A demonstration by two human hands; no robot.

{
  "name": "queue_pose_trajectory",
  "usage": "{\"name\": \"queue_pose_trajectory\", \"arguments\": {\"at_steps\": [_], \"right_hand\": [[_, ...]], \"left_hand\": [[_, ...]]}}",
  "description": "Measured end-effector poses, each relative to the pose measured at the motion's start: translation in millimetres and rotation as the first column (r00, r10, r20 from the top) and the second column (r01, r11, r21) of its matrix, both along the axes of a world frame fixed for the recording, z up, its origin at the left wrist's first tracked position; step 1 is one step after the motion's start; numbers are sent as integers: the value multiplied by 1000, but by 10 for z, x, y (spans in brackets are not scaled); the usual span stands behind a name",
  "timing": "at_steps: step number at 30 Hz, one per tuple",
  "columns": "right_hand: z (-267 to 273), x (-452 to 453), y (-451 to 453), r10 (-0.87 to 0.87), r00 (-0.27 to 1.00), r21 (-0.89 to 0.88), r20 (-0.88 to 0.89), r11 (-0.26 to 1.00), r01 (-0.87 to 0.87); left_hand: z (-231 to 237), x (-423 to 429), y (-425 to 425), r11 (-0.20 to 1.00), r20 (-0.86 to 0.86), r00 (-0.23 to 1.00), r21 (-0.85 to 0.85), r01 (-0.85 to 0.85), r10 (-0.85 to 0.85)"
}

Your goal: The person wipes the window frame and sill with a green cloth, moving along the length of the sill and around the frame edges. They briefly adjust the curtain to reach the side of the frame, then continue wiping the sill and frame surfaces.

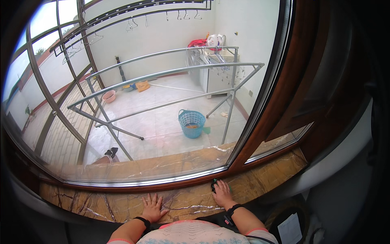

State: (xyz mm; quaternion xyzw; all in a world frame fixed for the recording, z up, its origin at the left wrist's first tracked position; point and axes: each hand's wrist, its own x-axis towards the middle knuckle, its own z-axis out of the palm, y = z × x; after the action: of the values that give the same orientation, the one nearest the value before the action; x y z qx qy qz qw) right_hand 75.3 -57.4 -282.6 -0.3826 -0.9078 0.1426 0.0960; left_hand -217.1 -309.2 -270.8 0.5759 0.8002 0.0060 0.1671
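My left hand (pixel 152 208) lies flat with its fingers spread on the brown veined marble windowsill (pixel 182 202). To its right, my right hand (pixel 222 192) rests on a dark green cloth or pad (pixel 214 184), pressed to the sill close to the wooden window frame (pixel 195 180). Part of that green thing is hidden under the fingers. Both wrists wear black bands. Behind the sill stands a large glass pane (pixel 164 122) in the wooden frame.
Beyond the glass are a metal drying rack (pixel 166 73), a blue plastic basket (pixel 192 123), a pink basin (pixel 109 96) and a white cabinet (pixel 219 79) with hangers. At lower right, a paper (pixel 290 230) lies on a dark round object.
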Motion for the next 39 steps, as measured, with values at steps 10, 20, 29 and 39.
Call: {"name": "queue_pose_trajectory", "arguments": {"at_steps": [10,20,29,39], "right_hand": [[160,-391,-285,270,963,-189,-16,945,-268],[-41,209,216,8,995,-41,-104,999,-13],[-8,919,853,-345,939,-166,-2,926,340],[-43,1017,976,-371,928,-61,-21,927,369]], "left_hand": [[16,43,30,1000,-15,1000,-8,-9,9],[38,161,96,997,-46,996,-4,-82,82],[326,217,432,993,-56,995,-86,-83,78],[405,290,164,936,9,936,-29,-351,352]]}}
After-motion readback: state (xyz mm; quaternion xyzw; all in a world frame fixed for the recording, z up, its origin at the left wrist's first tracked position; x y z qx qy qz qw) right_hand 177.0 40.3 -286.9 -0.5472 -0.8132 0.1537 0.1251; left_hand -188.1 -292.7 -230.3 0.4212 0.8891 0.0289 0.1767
